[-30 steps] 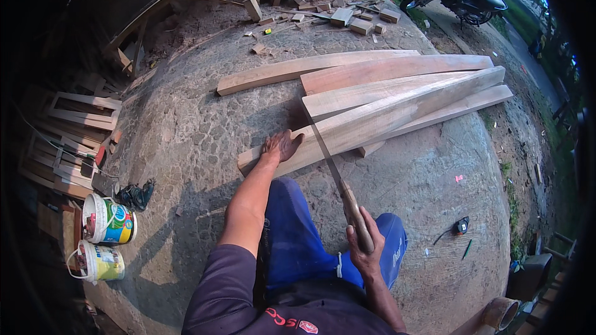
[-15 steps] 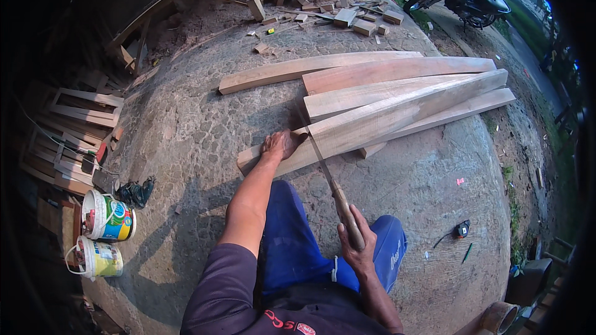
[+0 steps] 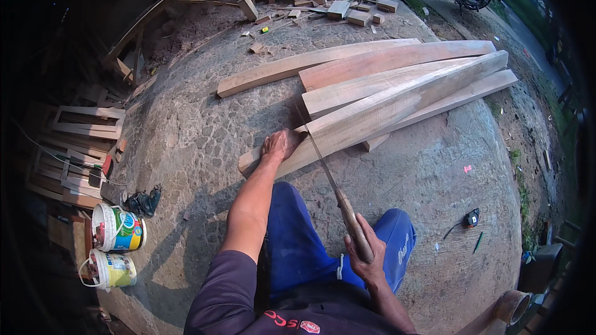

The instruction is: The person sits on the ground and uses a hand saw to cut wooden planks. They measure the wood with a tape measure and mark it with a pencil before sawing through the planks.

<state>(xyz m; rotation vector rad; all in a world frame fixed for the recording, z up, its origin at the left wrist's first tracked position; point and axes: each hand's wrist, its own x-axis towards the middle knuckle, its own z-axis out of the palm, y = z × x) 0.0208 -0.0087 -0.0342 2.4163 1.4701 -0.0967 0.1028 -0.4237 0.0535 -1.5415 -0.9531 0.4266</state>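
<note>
A long, thick wooden beam (image 3: 379, 108) lies slantwise across other timber, its near end toward my left. My left hand (image 3: 277, 145) grips the beam close to that end. In my right hand (image 3: 366, 252) is the wooden handle of a handsaw (image 3: 325, 169), fingers wrapped round it. The saw's thin blade crosses the beam just right of my left hand, its edge against the wood. How deep the cut goes I cannot tell. My knees, in blue trousers (image 3: 298, 242), are bent close to the beam.
More planks (image 3: 397, 65) lie beyond and beneath the beam. Wood offcuts (image 3: 359, 17) are scattered at the far side. At the left stand two paint buckets (image 3: 136, 236) and wooden frames (image 3: 87, 129). A tape measure (image 3: 472, 217) and a green pencil (image 3: 478, 242) lie at the right.
The saw and my right hand have shifted slightly down and to the right. My left hand keeps its place on the beam. The whole view has tilted a little.
</note>
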